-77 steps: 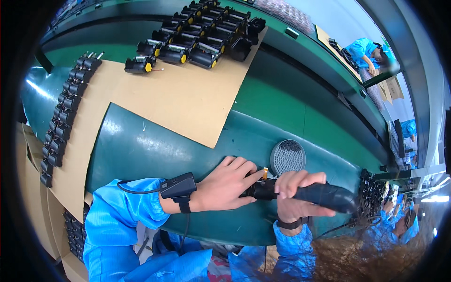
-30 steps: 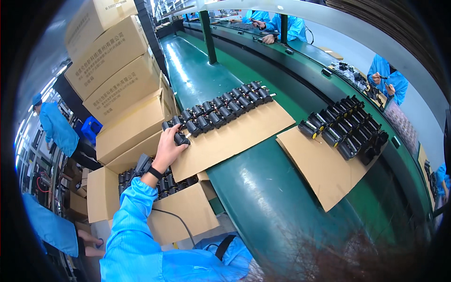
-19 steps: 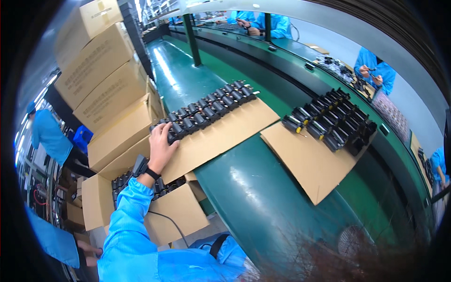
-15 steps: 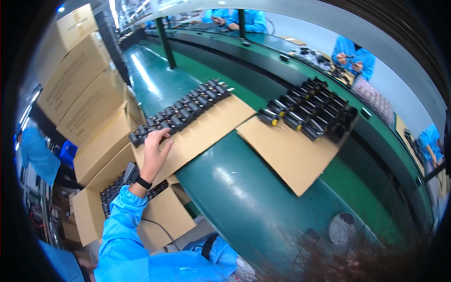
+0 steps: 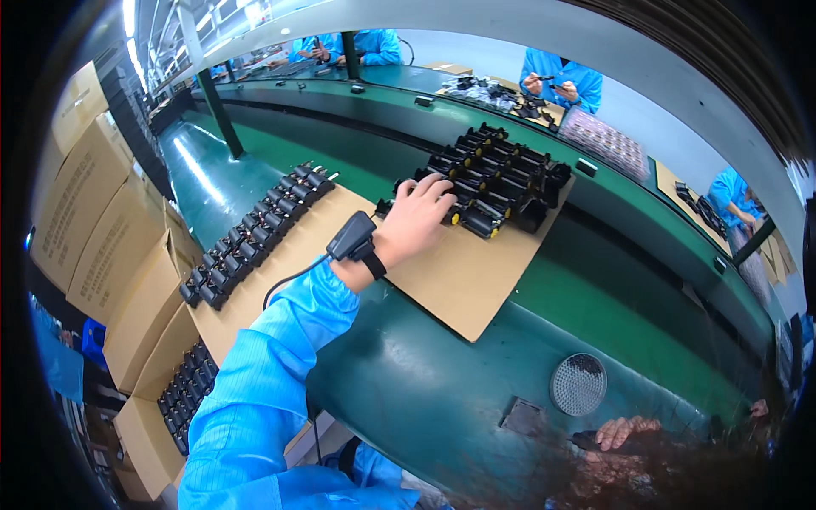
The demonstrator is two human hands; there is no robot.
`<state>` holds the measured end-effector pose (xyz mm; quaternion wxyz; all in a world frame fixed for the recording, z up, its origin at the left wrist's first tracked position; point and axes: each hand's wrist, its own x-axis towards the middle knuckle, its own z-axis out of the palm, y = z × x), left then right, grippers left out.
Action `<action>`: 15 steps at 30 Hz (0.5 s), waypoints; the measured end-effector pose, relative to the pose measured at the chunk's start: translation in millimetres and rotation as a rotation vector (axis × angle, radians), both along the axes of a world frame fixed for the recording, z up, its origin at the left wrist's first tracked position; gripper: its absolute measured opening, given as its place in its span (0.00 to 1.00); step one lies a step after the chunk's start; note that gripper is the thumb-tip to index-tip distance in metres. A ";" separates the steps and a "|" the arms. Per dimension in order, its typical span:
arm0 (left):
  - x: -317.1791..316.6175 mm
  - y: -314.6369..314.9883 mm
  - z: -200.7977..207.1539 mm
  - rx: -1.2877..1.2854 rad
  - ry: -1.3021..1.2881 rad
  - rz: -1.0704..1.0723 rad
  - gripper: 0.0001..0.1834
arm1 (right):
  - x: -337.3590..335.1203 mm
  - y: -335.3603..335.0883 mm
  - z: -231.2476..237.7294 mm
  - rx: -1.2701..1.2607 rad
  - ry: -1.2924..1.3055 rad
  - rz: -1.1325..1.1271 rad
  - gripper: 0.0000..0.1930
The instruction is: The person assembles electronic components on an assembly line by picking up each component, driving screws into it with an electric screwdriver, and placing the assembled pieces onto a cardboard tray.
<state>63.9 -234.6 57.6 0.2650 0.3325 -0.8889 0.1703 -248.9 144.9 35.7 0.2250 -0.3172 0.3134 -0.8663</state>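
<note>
My left hand [image 5: 416,223] reaches over the near left edge of a group of black moulded parts with yellow ends [image 5: 489,174]. Its fingers are spread and touch or hover just above the parts; no part is seen lifted. These parts stand close together on a cardboard sheet [image 5: 455,285]. Left of my forearm, a double row of black cylindrical parts [image 5: 255,234] lies along a second cardboard sheet [image 5: 327,223]. A black strap with a small black box [image 5: 351,236] and cable is on my left wrist. I cannot make out my right hand.
At left, an open carton [image 5: 144,442] holds more black parts beneath stacked cartons [image 5: 89,204]. A round mesh-like dish [image 5: 579,384] sits on the green bench [image 5: 399,365]. A hand of unclear owner [image 5: 625,432] shows behind dark hair. Co-workers in blue [image 5: 565,76] work across the bench.
My left hand has gone from the near end of the double row, across to the right, onto the yellow-ended parts. The view has turned to the right.
</note>
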 end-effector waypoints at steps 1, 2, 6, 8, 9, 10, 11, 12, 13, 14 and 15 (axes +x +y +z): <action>-1.1 -6.1 0.0 0.022 -0.054 0.017 0.21 | -0.1 1.9 0.8 0.028 0.001 -0.022 0.39; 0.9 -8.5 -1.6 0.062 -0.111 0.027 0.18 | -4.5 3.4 -2.0 0.027 -0.003 -0.035 0.39; 13.9 19.8 13.9 0.150 -0.165 -0.073 0.06 | -8.9 7.8 -3.8 -0.089 -0.006 0.132 0.38; 20.6 43.9 24.4 0.185 -0.247 -0.101 0.09 | -5.9 8.8 2.5 -0.093 -0.032 0.112 0.38; 17.8 59.3 35.0 0.189 -0.251 -0.114 0.09 | -6.2 10.9 4.6 -0.101 -0.006 0.130 0.39; 12.9 74.7 46.4 0.412 -0.173 -0.120 0.14 | -7.4 12.3 6.0 -0.107 0.020 0.146 0.39; 8.4 83.8 47.9 0.636 -0.096 -0.126 0.19 | -9.2 12.6 6.3 -0.098 0.019 0.128 0.39; 13.2 89.7 44.2 0.663 -0.076 -0.166 0.28 | -9.7 9.8 4.6 -0.118 0.027 0.168 0.39; 10.2 97.7 39.7 0.678 -0.086 -0.182 0.28 | -10.1 9.2 6.4 -0.130 0.042 0.194 0.39; 6.2 108.6 39.0 0.696 -0.045 -0.213 0.29 | -6.3 8.0 10.2 -0.099 0.025 0.167 0.40; 0.5 119.8 39.8 0.717 0.003 -0.250 0.31 | -4.9 5.6 12.9 -0.079 0.028 0.143 0.40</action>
